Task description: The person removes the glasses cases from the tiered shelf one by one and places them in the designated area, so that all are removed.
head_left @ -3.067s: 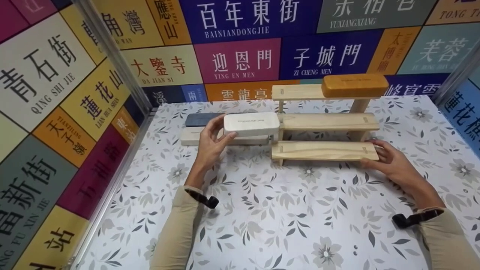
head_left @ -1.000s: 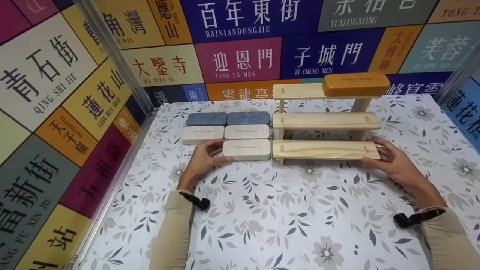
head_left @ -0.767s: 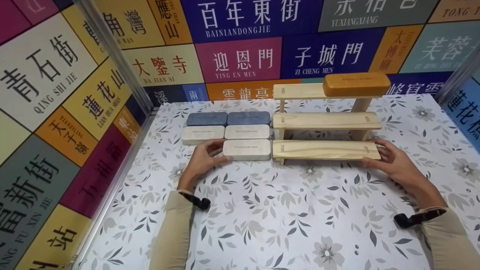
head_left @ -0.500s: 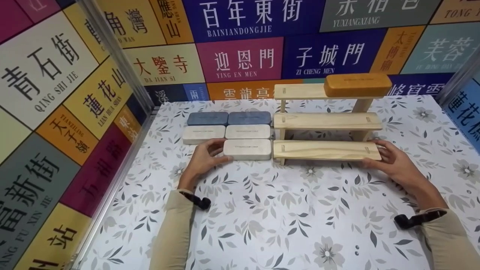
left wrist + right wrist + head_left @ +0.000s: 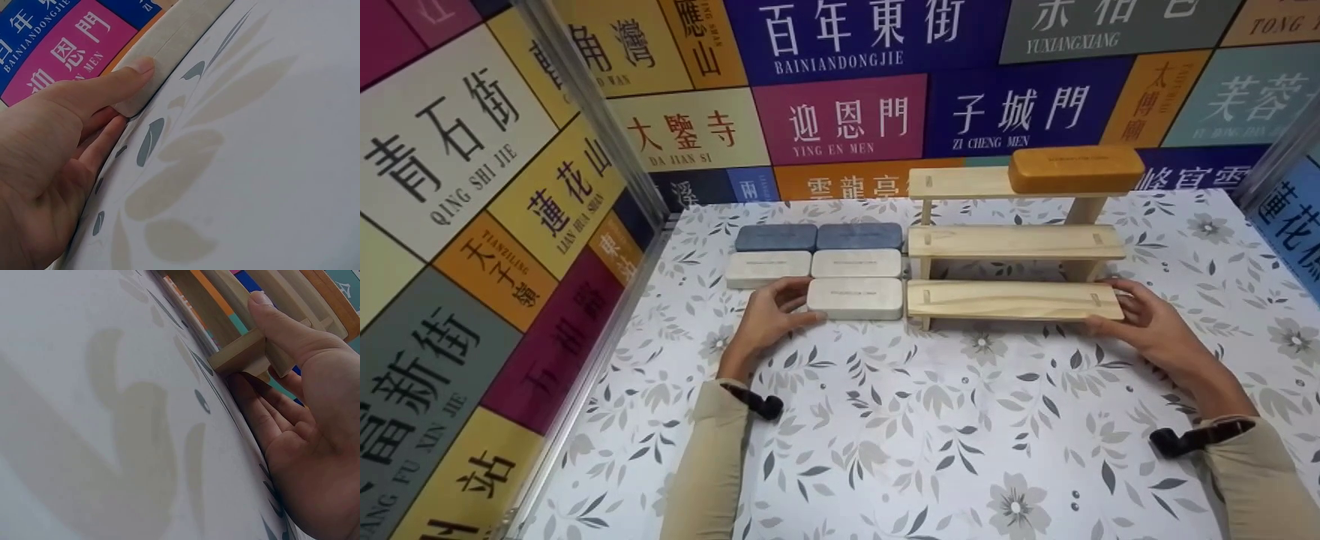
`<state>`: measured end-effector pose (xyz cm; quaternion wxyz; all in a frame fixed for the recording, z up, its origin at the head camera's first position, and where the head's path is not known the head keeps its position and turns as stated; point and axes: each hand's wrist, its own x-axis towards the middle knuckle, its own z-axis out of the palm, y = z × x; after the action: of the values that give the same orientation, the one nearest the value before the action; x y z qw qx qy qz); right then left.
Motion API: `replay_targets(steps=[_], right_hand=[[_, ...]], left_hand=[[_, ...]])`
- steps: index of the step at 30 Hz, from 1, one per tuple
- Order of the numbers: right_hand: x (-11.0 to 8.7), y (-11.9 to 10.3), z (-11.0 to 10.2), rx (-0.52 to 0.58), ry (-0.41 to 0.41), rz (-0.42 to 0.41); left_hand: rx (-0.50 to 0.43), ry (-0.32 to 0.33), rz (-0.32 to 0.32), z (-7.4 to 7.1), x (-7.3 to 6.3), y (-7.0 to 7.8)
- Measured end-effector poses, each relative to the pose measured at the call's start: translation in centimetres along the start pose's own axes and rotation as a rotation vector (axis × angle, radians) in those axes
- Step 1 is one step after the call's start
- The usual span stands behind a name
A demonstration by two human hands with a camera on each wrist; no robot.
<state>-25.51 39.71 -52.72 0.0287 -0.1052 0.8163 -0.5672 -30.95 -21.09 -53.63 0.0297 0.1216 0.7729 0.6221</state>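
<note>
My left hand [image 5: 769, 319] holds the left end of a white glasses case [image 5: 855, 298], which lies on the table. In the left wrist view the thumb [image 5: 140, 66] presses the front of the white glasses case [image 5: 183, 34], fingers behind it. At the right, my right hand [image 5: 1151, 326] grips the right end of the lowest board of a three-tier wooden rack [image 5: 1012, 300]. Its thumb [image 5: 260, 299] lies on that board in the right wrist view, fingertips partly hidden. An orange glasses case [image 5: 1076, 169] stands on the top tier, toward the right.
Behind the held case lie two more white glasses cases [image 5: 769, 268] side by side. Two blue glasses cases [image 5: 775, 237] form the row behind those. All sit left of the rack on the floral tablecloth [image 5: 915, 450]. Printed panels [image 5: 840, 120] wall the back and left.
About three seconds ago my left hand held the white case raised above the others; it came down to the table in front of them. My right hand stays on the rack.
</note>
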Motion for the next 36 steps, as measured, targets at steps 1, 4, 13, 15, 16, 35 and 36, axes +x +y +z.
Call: replay_targets(steps=[1, 4, 13, 15, 16, 35, 36], right_hand=[[0.0, 0.0, 0.0, -0.002, 0.001, 0.005], [0.0, 0.1, -0.1, -0.014, 0.004, 0.014], [0.0, 0.1, -0.3, -0.036, 0.011, 0.047], [0.0, 0.1, -0.3, -0.034, 0.011, 0.047], [0.0, 0.1, -0.3, -0.034, 0.01, 0.045], [0.0, 0.2, -0.3, -0.03, 0.004, 0.016], [0.0, 0.3, -0.3, -0.033, 0.006, 0.018]], left_hand=[[-0.002, -0.004, 0.003, 0.0, 0.0, 0.0], [-0.013, -0.011, 0.006, 0.0, 0.0, 0.0], [0.02, 0.018, 0.019, -0.2, 0.1, 0.3], [0.048, 0.046, 0.029, -0.3, 0.1, 0.5], [0.064, 0.061, 0.037, -0.3, 0.2, 0.7], [0.1, 0.156, 0.264, 4.0, 1.8, 6.0], [0.092, 0.148, 0.272, 4.3, 1.9, 6.3]])
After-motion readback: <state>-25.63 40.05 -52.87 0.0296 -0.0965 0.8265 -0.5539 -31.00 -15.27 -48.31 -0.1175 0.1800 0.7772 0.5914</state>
